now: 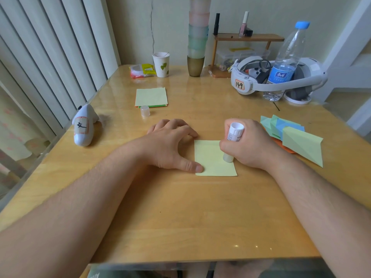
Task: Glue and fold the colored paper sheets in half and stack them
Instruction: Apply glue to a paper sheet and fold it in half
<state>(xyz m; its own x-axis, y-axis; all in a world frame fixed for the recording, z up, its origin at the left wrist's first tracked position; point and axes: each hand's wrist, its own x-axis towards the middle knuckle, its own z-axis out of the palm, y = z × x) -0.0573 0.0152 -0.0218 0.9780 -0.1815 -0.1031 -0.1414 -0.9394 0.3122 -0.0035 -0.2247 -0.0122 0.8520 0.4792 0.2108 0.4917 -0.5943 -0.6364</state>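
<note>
A pale yellow paper sheet (pixel 210 163) lies flat on the wooden table (pixel 180 213) in front of me. My left hand (pixel 170 145) presses its left edge, thumb on the near left corner. My right hand (pixel 251 145) grips a white glue stick (pixel 233 135) upright, its tip touching the sheet's right half. The glue stick's clear cap (pixel 145 110) stands farther back, beside a flat stack of unfolded sheets (pixel 151 96) with a pale yellow one on top. A pile of folded sheets (pixel 297 137) in green, blue and orange lies at the right.
A white controller (pixel 84 125) lies at the left edge. At the back stand a paper cup (pixel 161 64), a tower of stacked cups (pixel 197 37), a small wooden shelf (pixel 249 38), a white headset (pixel 277 77) and a water bottle (pixel 285 63).
</note>
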